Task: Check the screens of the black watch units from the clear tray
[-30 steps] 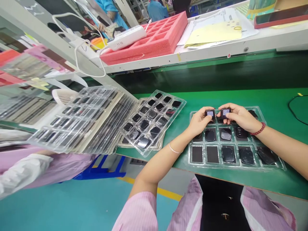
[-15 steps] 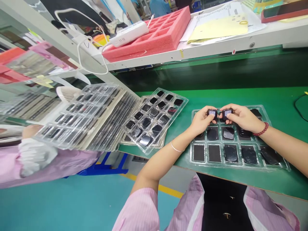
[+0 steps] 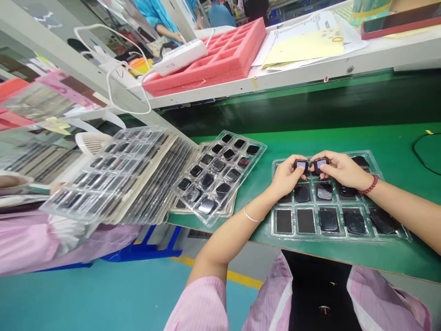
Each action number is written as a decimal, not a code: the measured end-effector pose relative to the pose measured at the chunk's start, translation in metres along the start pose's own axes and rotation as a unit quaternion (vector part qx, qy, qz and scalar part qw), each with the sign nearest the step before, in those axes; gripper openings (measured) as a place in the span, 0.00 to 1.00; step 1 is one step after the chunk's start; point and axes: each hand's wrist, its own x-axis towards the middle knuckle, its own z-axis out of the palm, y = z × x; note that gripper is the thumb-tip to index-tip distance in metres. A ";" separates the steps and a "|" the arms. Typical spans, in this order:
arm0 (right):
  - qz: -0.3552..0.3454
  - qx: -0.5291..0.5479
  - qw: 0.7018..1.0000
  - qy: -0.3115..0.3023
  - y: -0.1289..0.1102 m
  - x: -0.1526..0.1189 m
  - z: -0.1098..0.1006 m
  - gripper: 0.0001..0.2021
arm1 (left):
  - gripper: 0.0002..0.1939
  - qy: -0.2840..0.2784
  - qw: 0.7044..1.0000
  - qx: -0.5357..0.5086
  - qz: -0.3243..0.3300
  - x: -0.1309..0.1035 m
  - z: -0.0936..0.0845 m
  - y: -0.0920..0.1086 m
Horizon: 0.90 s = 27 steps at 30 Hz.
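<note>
1. Head view, hands: the left hand holds the left unit, a small black block with a lit, patterned face, its fingers closed on the block. The right hand has its fingers clamped on the right unit, which looks alike. The two units sit just beside each other, faces turned toward the wearer.
2. Head view, below the hands: the near tray lies on the green tabletop. The left unit is above its ten o'clock part, the right unit above its eleven o'clock part. In the front row, the two leftmost pockets show flat matte squares; the other three hold glossy black pieces.
3. Head view, around the near tray: at nine o'clock, the slanted tray bears black pieces and rests on other trays. Farther out at nine o'clock stands the tray stack, tilted.
4. Head view, shelf: from the near tray, the red foam is at ten o'clock, the phone at one o'clock.
</note>
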 end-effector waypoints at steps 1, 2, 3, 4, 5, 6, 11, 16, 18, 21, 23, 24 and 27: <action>0.001 0.000 1.000 0.000 0.000 0.000 0.000 0.13 | 0.14 -0.001 1.000 0.000 -0.001 0.000 0.000 0.000; 0.001 -0.003 1.000 0.001 0.000 0.000 0.000 0.13 | 0.14 -0.004 1.000 -0.002 0.000 0.000 0.000 -0.001; 0.001 -0.007 1.000 0.002 0.000 0.000 0.000 0.13 | 0.14 -0.006 1.000 -0.004 0.001 0.000 0.000 -0.001; 0.001 -0.011 1.000 0.003 0.000 0.000 0.000 0.14 | 0.14 -0.007 1.000 -0.005 0.003 0.000 0.000 -0.001; 0.001 -0.015 1.000 0.004 0.000 0.000 0.000 0.14 | 0.14 -0.007 1.000 -0.006 0.005 0.000 0.000 -0.001; 0.001 -0.017 1.000 0.003 0.000 0.000 0.001 0.14 | 0.14 -0.007 1.000 -0.007 0.006 0.000 0.000 0.000; -0.009 -0.022 1.000 -0.002 -0.002 0.000 0.001 0.12 | 0.13 -0.007 1.000 -0.014 0.005 0.000 0.001 0.001; -0.013 -0.028 1.000 0.003 -0.001 0.001 0.002 0.12 | 0.14 -0.010 1.000 -0.012 0.002 0.001 0.000 0.000; -0.014 -0.030 0.999 -0.001 0.001 0.001 0.002 0.13 | 0.14 -0.008 1.000 -0.015 0.005 0.001 0.001 0.000; -0.020 -0.028 0.999 -0.014 0.003 0.002 0.001 0.13 | 0.15 -0.004 1.000 -0.020 0.008 0.001 0.001 0.001; -0.031 -0.024 0.999 -0.018 0.003 0.002 0.000 0.14 | 0.16 -0.007 1.000 -0.020 -0.001 0.001 0.001 0.003; -0.039 -0.019 0.999 -0.021 0.003 0.002 0.000 0.13 | 0.17 -0.008 1.000 -0.020 -0.008 0.000 0.000 0.005; -0.053 0.013 0.998 -0.042 0.003 0.002 0.000 0.13 | 0.20 -0.011 1.000 -0.012 -0.016 -0.001 -0.002 0.009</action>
